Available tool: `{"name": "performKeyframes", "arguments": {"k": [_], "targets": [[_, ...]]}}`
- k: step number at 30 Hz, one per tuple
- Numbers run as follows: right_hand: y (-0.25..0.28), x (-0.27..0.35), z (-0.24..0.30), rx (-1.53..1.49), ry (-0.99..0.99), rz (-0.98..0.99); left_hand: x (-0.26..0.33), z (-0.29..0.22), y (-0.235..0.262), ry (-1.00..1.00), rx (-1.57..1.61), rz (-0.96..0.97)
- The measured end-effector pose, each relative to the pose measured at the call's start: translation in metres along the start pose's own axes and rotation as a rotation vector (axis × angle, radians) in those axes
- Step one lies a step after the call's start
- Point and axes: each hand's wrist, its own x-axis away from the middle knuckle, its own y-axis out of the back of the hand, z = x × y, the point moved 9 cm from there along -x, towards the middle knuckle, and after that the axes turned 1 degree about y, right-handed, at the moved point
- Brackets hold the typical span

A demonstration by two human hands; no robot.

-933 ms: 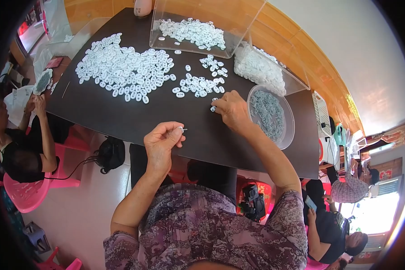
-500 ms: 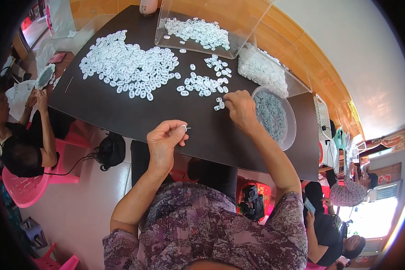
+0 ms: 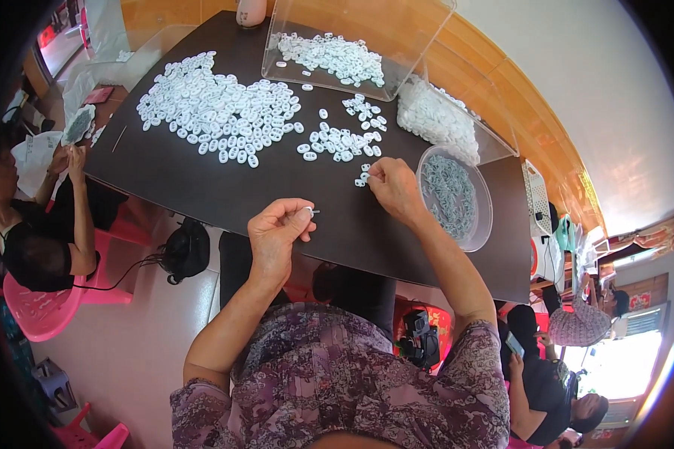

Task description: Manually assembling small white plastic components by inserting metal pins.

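My left hand (image 3: 278, 228) is over the near edge of the dark table, thumb and fingers pinched on a small white plastic piece (image 3: 309, 212). A thin metal pin sticks out of it to the right. My right hand (image 3: 397, 189) reaches to a little group of white two-holed pieces (image 3: 362, 176), its fingertips bent together at their right side. Whatever lies between those fingertips is hidden. Just beyond is a loose cluster of white oval two-holed pieces (image 3: 340, 142). Right of my right hand stands a round clear tub (image 3: 489, 217) full of small grey metal parts (image 3: 449, 193).
A big heap of white oval pieces (image 3: 217, 108) covers the table's far left. Behind are a tipped clear bin (image 3: 326, 88) with more pieces and a filled clear bag (image 3: 436, 120). A person (image 3: 76, 202) works at the left; another person (image 3: 539, 393) holds a phone at the right.
My right hand has shifted slightly left and closer to me, its fingertips now against the small group of white pieces. My left hand keeps its pinch almost unmoved.
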Motion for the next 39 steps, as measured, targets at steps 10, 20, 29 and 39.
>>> {"name": "performKeyframes", "arguments": {"k": [10, 20, 29, 39], "targets": [[0.003, 0.009, -0.012, -0.306, -0.181, -0.049, -0.003, -0.002, 0.001, 0.002, 0.028, -0.002], [-0.013, -0.024, 0.069, 0.059, 0.408, -0.258, 0.000, -0.001, 0.000, 0.008, 0.036, -0.013], [-0.033, -0.029, 0.078, 0.168, 0.493, -0.160, 0.000, 0.000, 0.001, -0.003, 0.074, 0.028], [-0.026, 0.002, 0.051, -0.913, -0.187, 0.183, 0.001, -0.002, 0.001, 0.017, 0.093, -0.012]]}}
